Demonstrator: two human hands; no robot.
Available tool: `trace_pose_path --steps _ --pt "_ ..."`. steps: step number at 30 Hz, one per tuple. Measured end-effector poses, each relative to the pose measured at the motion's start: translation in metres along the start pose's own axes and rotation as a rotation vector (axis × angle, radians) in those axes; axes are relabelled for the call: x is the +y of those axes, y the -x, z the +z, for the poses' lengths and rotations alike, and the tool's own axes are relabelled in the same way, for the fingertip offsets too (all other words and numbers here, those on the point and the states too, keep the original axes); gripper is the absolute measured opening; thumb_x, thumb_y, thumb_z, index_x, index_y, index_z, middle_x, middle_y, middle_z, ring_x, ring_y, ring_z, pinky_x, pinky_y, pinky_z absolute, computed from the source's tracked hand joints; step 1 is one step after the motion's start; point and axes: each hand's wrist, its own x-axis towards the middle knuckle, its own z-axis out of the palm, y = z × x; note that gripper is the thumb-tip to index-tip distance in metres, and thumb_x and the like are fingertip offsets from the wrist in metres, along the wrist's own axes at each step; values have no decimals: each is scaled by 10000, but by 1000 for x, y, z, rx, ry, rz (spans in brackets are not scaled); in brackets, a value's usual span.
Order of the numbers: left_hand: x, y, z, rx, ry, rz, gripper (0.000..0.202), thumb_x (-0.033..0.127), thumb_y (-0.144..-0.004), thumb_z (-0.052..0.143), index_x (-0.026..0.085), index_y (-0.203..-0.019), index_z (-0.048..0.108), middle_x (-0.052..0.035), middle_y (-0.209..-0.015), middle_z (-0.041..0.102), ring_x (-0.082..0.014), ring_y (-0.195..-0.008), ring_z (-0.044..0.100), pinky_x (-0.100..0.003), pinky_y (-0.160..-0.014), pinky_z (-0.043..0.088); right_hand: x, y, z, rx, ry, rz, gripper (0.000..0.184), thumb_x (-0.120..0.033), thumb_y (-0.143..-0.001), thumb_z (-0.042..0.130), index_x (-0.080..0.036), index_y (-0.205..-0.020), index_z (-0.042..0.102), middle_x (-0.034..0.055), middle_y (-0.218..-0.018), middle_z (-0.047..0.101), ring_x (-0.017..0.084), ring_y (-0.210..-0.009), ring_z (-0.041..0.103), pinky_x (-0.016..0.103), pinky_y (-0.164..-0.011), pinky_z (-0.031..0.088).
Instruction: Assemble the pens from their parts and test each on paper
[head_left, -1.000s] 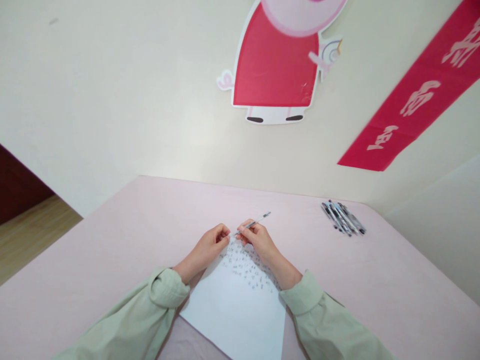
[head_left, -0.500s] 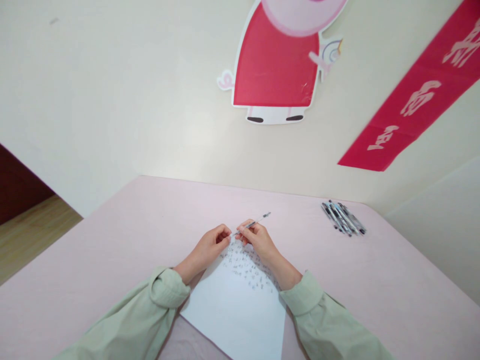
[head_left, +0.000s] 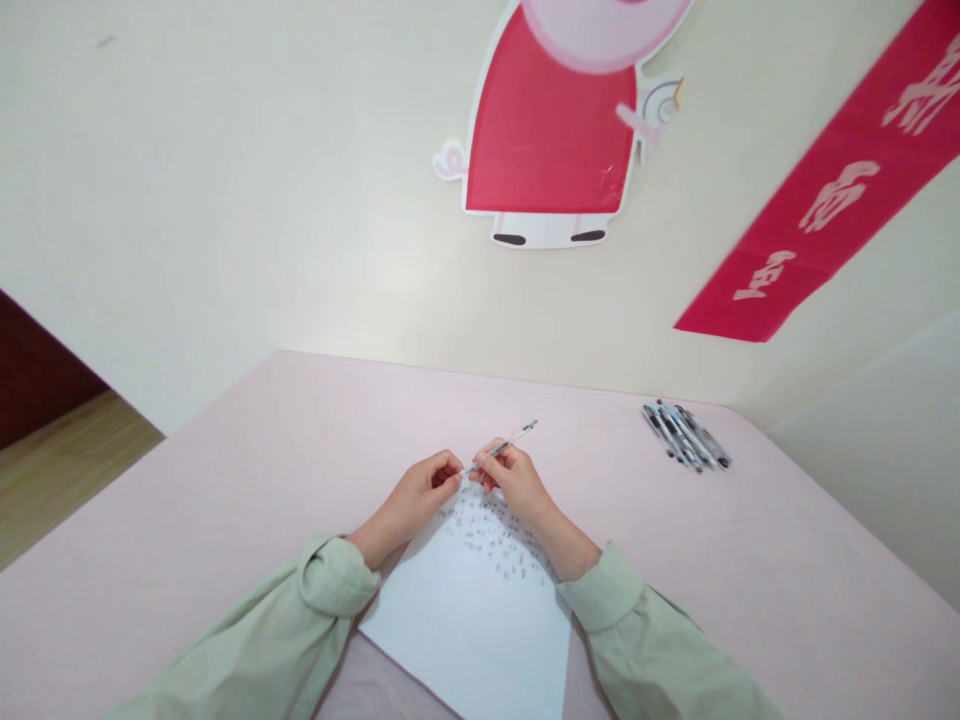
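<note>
My right hand (head_left: 517, 484) is closed around a thin pen (head_left: 513, 438), clear-barrelled with a dark upper end. The pen slants, its lower end pointing left toward my other hand. Just beside that end, my left hand (head_left: 424, 494) has its fingers curled in a pinch; what they hold, if anything, is too small to make out. Under both hands lies a white sheet (head_left: 471, 620) on the table. Many small dark specks (head_left: 491, 530) are spread over its upper part; I cannot tell whether they are writing or tiny parts.
A pile of pens (head_left: 686, 437) lies at the back right of the pink-covered table (head_left: 225, 480). Behind it stands a pale wall bearing a cartoon cutout in red (head_left: 551, 140) and a red banner (head_left: 832, 200). At the far left, wooden floor (head_left: 75, 460) shows past the table edge.
The pen's upper end has shifted very slightly left and up. Both hands have otherwise stayed in nearly the same place.
</note>
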Motion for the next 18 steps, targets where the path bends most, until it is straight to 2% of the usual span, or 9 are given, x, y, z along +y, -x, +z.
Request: trace_pose_path --steps 8,18 --pt "-3 -1 0 3 15 7 157 324 -804 525 179 -747 545 42 -656 507 -126 -629 462 -246 -604 369 5 -2 -2 4 18 -14 303 -456 -717 702 -190 -731 559 7 -587 666 108 -458 522 232 -470 405" --pt "-1 -1 0 -21 26 -13 182 360 -788 541 184 -744 548 35 -666 526 -133 -642 476 -249 -617 374 -5 2 -1 -3 7 2 329 -479 -695 719 -181 -719 582 14 -596 672 101 -452 512 234 -477 403"
